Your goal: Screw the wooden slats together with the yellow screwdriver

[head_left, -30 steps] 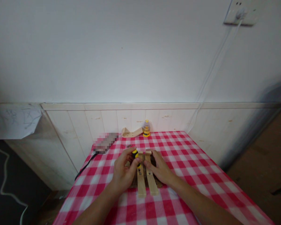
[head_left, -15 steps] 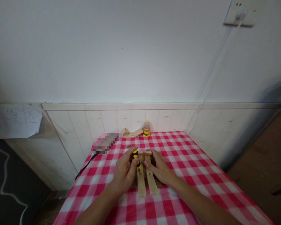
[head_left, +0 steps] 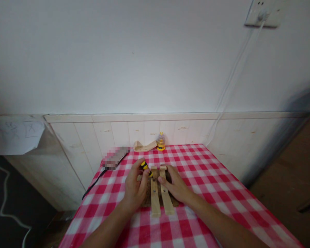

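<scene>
My left hand [head_left: 134, 183] is closed around a short yellow-and-black screwdriver [head_left: 144, 165], which leans left with its tip over the upper part of the left wooden strip [head_left: 155, 206]. A screw head [head_left: 154, 191] shows in that strip, below the tip. Beside it lies a second pale wooden strip [head_left: 168, 206], with a dark screw or hole in it. Both strips have a raised block at the far end and rest on a brown, rough-looking piece [head_left: 146, 202]. My right hand [head_left: 177, 185] grips the right strip and the brown piece, thumb on top; its other fingers are partly hidden.
At the back, a bent wooden piece [head_left: 145, 148] lies beside a yellow-capped clear container [head_left: 161, 142]. A blurred-out flat object [head_left: 116, 157] with a black strap is at the back left. A red-and-white checked cloth [head_left: 201, 210] covers the table, which stands against a panelled wall.
The screwdriver has come off the screw in the left strip and tilted to the left, its tip now farther up the strip. My left hand has shifted slightly left; my right hand stays put.
</scene>
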{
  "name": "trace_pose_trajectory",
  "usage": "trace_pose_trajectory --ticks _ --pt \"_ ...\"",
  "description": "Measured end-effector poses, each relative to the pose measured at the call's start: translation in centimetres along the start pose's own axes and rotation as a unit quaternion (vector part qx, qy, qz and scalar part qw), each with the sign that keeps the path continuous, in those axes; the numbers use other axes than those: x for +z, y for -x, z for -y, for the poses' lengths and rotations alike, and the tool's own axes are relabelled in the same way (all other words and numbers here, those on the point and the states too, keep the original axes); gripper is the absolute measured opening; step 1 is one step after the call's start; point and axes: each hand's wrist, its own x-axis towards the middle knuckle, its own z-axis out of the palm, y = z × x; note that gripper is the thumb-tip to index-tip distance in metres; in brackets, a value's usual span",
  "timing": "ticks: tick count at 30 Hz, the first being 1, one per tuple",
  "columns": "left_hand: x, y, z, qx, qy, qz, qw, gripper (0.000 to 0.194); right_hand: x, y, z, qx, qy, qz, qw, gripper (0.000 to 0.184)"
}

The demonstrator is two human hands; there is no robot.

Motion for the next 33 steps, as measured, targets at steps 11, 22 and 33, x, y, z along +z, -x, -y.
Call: trace_pose_trajectory --ticks 11,22,33 --pt "0.1 -0.3 -0.1 0.019 -0.028 0.01 0.999 0.033 0.1 0.0 -0.3 -0.01 0.002 -0.006 1.0 0.041" --pt "0.2 -0.3 0.4 0.015 -0.011 0.017 1.0 0.034 0.2 -0.1 -0.5 -0.006 -0.005 -0.008 1.0 0.039" --pt "-0.3 -1.4 -1.6 0.116 -0.066 0.042 0.99 0.032 0.1 -0.1 -0.1 -0.001 0.002 0.002 1.0 0.042"
